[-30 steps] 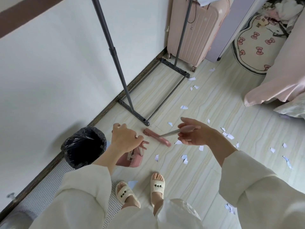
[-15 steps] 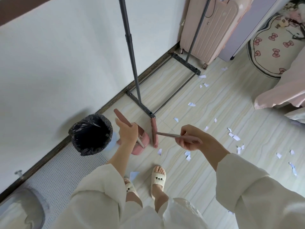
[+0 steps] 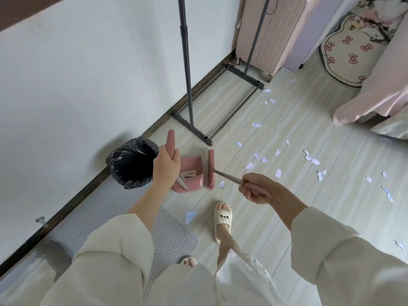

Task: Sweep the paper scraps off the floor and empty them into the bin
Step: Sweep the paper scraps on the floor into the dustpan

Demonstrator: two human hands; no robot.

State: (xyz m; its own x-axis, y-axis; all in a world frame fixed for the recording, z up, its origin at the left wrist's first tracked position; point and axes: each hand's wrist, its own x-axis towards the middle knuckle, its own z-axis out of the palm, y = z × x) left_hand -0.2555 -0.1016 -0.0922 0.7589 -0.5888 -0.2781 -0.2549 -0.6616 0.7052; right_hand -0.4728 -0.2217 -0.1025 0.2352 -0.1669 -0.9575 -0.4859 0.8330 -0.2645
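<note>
- Paper scraps (image 3: pixel 278 172) — white torn bits lying on the pale floor (image 3: pixel 276 217), mostly to the person's right and ahead; one larger piece (image 3: pixel 191 216) lies just beside the slippered foot (image 3: pixel 223 217), one small bit (image 3: pixel 221 184) just right of the broom head. I count roughly two dozen in view; the far ones are too small for an exact tally.
- Left hand (image 3: pixel 166 167) is curled round the pink dustpan handle (image 3: pixel 171 142); the right hand (image 3: pixel 256 188) grips the broom's handle (image 3: pixel 227 177).
- One pink dustpan (image 3: pixel 190 173) stands on the floor, mouth towards the broom head (image 3: pixel 210 168), the two just beside each other. No scrap is visible inside the pan.
- One bin (image 3: pixel 133 162), lined with a black bag, stands against the wall (image 3: pixel 88 85) just left of the dustpan; its inside is dark and I cannot tell what it holds.
- Since a second ago the dustpan handle has come up from the floor to upright in the left hand, and the broom head has swung from lying crosswise to parallel with the pan's mouth.
- Farther off — one grey clothes rack (image 3: pixel 187 85), one pink suitcase (image 3: pixel 276 34) and one bow-patterned rug (image 3: pixel 348 51).
</note>
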